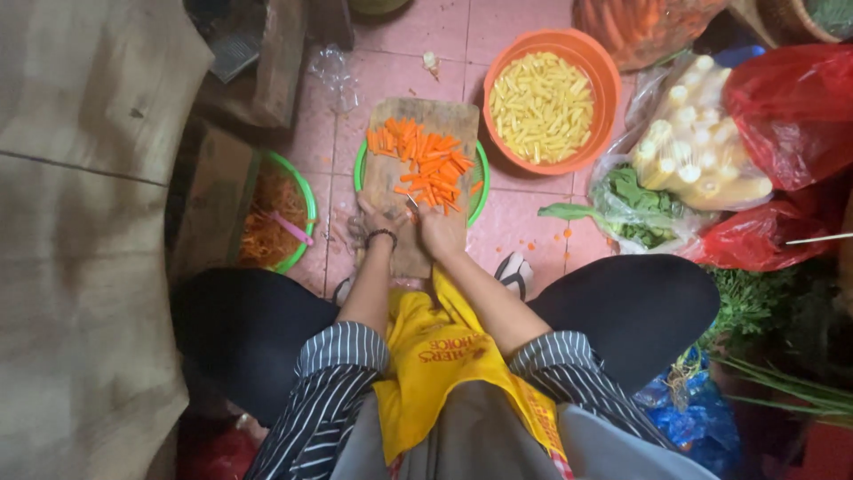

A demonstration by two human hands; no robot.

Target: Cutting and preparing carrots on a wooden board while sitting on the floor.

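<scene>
A wooden cutting board lies across a green basin on the pink tiled floor. A heap of orange carrot sticks covers its far right part. My left hand, with a dark band at the wrist, rests at the board's near edge. My right hand is closed beside it, next to the nearest carrot sticks. A thin knife blade shows between the two hands. I cannot tell for certain which hand grips it.
An orange bowl of pale yellow cut sticks stands at the far right. A green bowl of carrot peelings with a pink peeler sits left. Bags of baby corn, greens and red plastic crowd the right. Cardboard fills the left.
</scene>
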